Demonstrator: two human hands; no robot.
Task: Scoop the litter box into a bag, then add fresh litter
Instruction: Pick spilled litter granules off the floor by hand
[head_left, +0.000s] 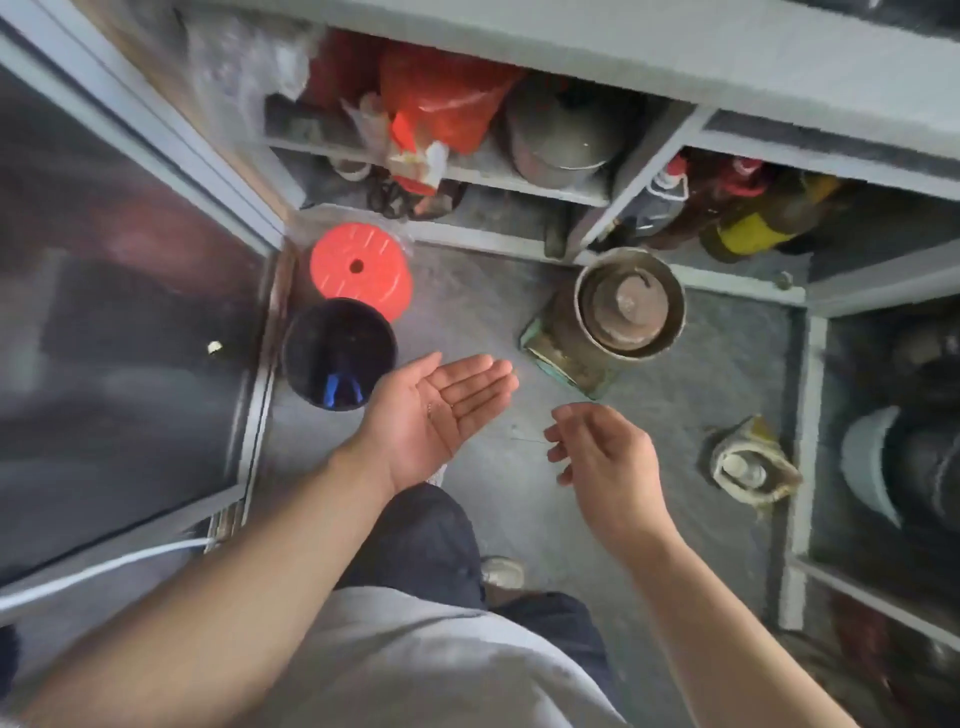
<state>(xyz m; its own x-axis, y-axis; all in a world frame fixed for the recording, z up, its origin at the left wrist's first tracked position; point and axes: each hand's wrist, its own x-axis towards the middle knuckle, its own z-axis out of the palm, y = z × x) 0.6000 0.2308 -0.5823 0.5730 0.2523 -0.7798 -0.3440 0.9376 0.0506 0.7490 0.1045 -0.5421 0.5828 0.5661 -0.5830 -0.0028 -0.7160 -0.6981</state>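
Note:
No litter box, scoop or litter shows in the head view. My left hand (441, 410) is held palm up over the grey floor, fingers straight, nothing in it. It hovers just right of a dark round bucket (338, 353) with a blue item at its bottom. A red round lid (361, 270) lies beside the bucket, farther from me. My right hand (597, 447) hangs to the right with fingers loosely curled; a thin thread-like strand near its fingertips is too faint to judge. A red plastic bag (447, 104) sits on a shelf.
Grey shelving (519, 182) holds a dark pot (561, 135) and bottles (748, 208). On the floor stand a rusty metal pot on a tin (618, 312) and a small wrapped jar (748, 467). A glass door (130, 312) fills the left. My legs stand at bottom centre.

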